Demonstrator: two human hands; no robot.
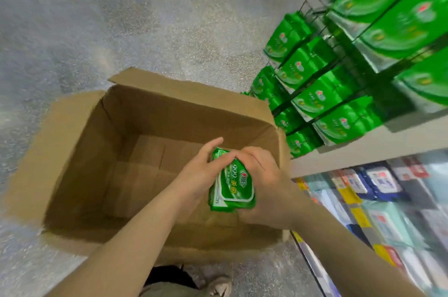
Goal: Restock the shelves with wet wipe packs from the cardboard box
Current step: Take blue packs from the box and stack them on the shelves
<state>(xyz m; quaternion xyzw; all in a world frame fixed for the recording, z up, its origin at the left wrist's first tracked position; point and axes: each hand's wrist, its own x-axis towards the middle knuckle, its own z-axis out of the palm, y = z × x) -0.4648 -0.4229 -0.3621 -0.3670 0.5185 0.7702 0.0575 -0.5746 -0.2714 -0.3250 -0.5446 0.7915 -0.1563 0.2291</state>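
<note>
Both hands, the left hand [201,170] and right hand [264,187], clasp glossy green wipe packs [231,187] over the brown cardboard box [80,151] on speckled grey floor [121,17].

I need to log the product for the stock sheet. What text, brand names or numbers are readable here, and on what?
"999": white digits on the top green wet wipe pack held between the left hand and right hand.
"杀菌": yellow characters beside the digits, same pack.
Red brand logo and small print under the digits: too blurred to read.
Green packs on the shelf: print blurred.
Yellow price tags on the lower shelf: unreadable.
Brown cardboard box: no text visible.
</note>
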